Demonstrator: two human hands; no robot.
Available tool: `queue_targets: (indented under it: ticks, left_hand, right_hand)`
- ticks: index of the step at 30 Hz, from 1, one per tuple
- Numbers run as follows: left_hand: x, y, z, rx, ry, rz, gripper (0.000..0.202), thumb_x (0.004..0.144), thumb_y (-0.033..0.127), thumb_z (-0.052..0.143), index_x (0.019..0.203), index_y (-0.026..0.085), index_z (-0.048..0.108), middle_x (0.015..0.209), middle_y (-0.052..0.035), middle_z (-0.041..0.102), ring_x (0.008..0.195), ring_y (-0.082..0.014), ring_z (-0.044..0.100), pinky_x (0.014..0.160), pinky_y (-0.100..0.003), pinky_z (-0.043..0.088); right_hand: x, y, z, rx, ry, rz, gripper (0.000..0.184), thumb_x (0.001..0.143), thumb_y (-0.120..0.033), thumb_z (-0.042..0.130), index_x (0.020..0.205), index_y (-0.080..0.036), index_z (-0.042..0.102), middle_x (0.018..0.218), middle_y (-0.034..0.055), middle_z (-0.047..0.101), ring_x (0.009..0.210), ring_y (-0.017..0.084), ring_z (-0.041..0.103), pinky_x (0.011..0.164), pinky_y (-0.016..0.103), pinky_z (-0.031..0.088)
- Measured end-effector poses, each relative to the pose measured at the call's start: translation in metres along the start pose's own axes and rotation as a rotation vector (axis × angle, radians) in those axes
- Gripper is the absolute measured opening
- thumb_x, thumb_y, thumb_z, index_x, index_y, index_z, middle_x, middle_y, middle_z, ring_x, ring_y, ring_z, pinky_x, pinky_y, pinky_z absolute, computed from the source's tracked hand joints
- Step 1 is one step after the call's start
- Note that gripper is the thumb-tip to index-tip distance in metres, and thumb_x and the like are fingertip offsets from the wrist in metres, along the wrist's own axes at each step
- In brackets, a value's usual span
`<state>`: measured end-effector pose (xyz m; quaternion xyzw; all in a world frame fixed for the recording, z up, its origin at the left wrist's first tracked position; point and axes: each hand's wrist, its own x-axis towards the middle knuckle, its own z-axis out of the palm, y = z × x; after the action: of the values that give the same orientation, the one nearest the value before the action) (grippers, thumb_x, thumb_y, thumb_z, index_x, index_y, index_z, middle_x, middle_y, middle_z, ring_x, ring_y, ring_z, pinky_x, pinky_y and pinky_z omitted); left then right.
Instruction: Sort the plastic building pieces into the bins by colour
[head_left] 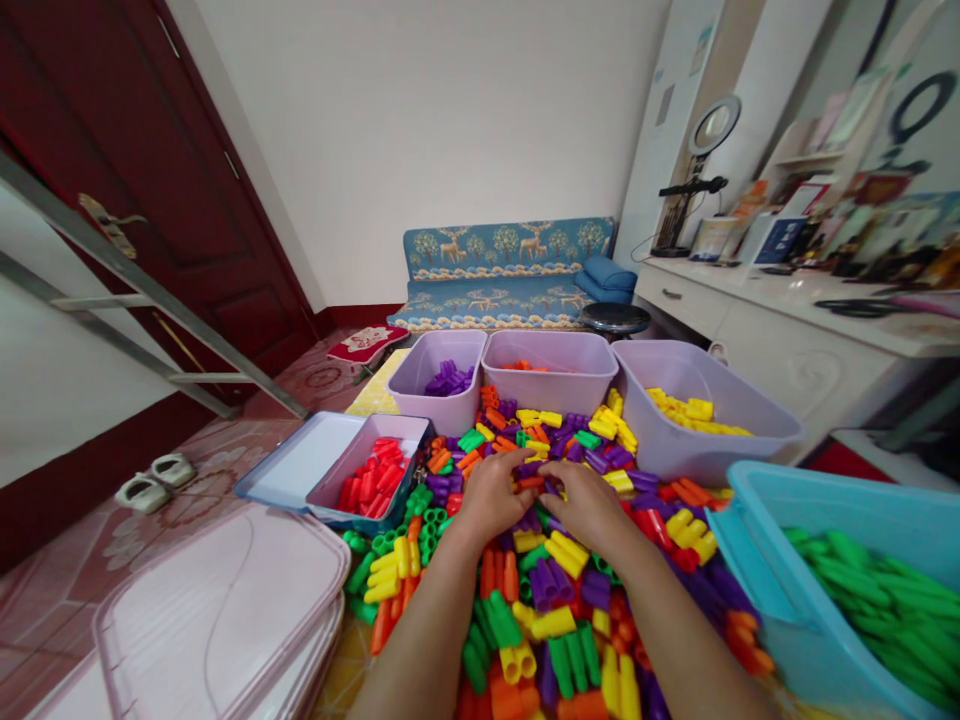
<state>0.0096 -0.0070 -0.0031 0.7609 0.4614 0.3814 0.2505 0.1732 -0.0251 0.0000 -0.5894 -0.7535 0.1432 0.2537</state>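
Over the middle of the heaped plastic pieces (pixel 568 553), which crowd most of the desk (pixel 381 385), the left hand (pixel 489 492) and right hand (pixel 586 505) reach in side by side, a narrow gap between them. Fingers on both are partly spread and curled, tips among orange and purple pieces; whether either grips one, I cannot tell. Three lilac boxes (pixel 551 390) line the far edge, a blue box (pixel 765 575) bounds the right, a shallow box (pixel 394 428) of red pieces the left. Stacked lids (pixel 225 590) lie nearer left. Above the rims, there is open room.
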Motion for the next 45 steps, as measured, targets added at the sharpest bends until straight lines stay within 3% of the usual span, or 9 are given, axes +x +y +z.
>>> queue_targets:
  ticks: [6, 14, 18, 24, 31, 35, 42, 45]
  left_hand:
    - [0.003, -0.008, 0.005, -0.138, 0.051, -0.014, 0.041, 0.071, 0.017, 0.068, 0.111, 0.021, 0.068, 0.096, -0.0058, 0.073, 0.078, -0.019, 0.064, 0.074, -0.031, 0.052]
    - [0.003, 0.0, 0.006, -0.239, 0.091, -0.04, 0.032, 0.083, 0.038, 0.06, 0.106, 0.018, 0.07, 0.084, -0.0057, 0.073, 0.074, -0.0186, 0.065, 0.068, -0.027, 0.051]
    - [0.002, 0.006, 0.005, -0.283, 0.069, -0.031, 0.035, 0.079, 0.038, 0.066, 0.107, 0.018, 0.07, 0.089, -0.0067, 0.073, 0.076, -0.0184, 0.065, 0.071, -0.027, 0.051]
    - [0.003, 0.007, 0.004, -0.286, 0.057, -0.005, 0.023, 0.077, 0.025, 0.066, 0.097, 0.016, 0.073, 0.083, -0.0056, 0.073, 0.072, -0.0168, 0.063, 0.067, -0.025, 0.049]
    - [0.0, 0.005, 0.004, -0.382, -0.009, -0.035, 0.021, 0.077, 0.029, 0.066, 0.091, 0.014, 0.072, 0.076, -0.005, 0.072, 0.067, -0.016, 0.064, 0.062, -0.024, 0.049]
    - [0.003, -0.002, 0.006, -0.431, 0.088, -0.068, 0.022, 0.075, 0.028, 0.068, 0.092, 0.014, 0.071, 0.081, -0.0055, 0.072, 0.071, -0.0168, 0.065, 0.067, -0.026, 0.051]
    - [0.011, -0.011, 0.004, -0.832, 0.356, -0.2, 0.037, 0.065, 0.034, 0.076, 0.093, 0.013, 0.064, 0.09, -0.0076, 0.072, 0.079, -0.0177, 0.068, 0.076, -0.031, 0.054]
    - [0.013, -0.009, -0.009, -0.927, 0.603, -0.197, 0.036, 0.069, 0.037, 0.073, 0.094, 0.016, 0.059, 0.092, -0.0052, 0.07, 0.073, -0.0122, 0.067, 0.077, -0.029, 0.054]
  right_hand:
    - [0.003, -0.001, -0.004, 0.244, 0.075, 0.048, 0.01, 0.077, -0.028, 0.061, 0.081, -0.022, 0.066, 0.076, 0.0031, 0.07, 0.07, 0.019, 0.064, 0.065, 0.03, 0.047]
    - [0.006, -0.001, -0.007, 0.754, 0.163, 0.176, 0.018, 0.075, -0.038, 0.059, 0.08, -0.021, 0.056, 0.068, 0.0005, 0.065, 0.056, 0.017, 0.064, 0.056, 0.03, 0.052]
    - [0.006, -0.005, -0.011, 0.79, 0.193, 0.156, 0.021, 0.073, -0.037, 0.061, 0.084, -0.019, 0.06, 0.073, 0.0032, 0.069, 0.061, 0.018, 0.065, 0.059, 0.031, 0.055]
    - [0.004, -0.011, -0.013, 0.768, 0.149, 0.106, 0.021, 0.072, -0.029, 0.061, 0.09, -0.019, 0.066, 0.081, 0.0039, 0.072, 0.071, 0.019, 0.068, 0.067, 0.032, 0.056]
    - [0.004, -0.009, -0.014, 0.792, 0.124, 0.13, 0.023, 0.072, -0.035, 0.063, 0.088, -0.019, 0.067, 0.075, 0.0033, 0.071, 0.063, 0.018, 0.066, 0.06, 0.031, 0.055]
    - [0.006, -0.007, -0.015, 0.855, 0.158, 0.159, 0.029, 0.077, -0.041, 0.057, 0.092, -0.018, 0.067, 0.083, 0.0064, 0.072, 0.063, 0.019, 0.067, 0.062, 0.033, 0.056]
    - [0.006, -0.007, -0.016, 0.857, 0.191, 0.195, 0.033, 0.073, -0.044, 0.06, 0.089, -0.016, 0.066, 0.08, 0.0077, 0.071, 0.062, 0.019, 0.066, 0.062, 0.034, 0.055]
    - [0.005, -0.006, -0.016, 0.852, 0.198, 0.199, 0.033, 0.073, -0.043, 0.06, 0.091, -0.015, 0.066, 0.081, 0.0082, 0.071, 0.064, 0.019, 0.066, 0.062, 0.033, 0.055]
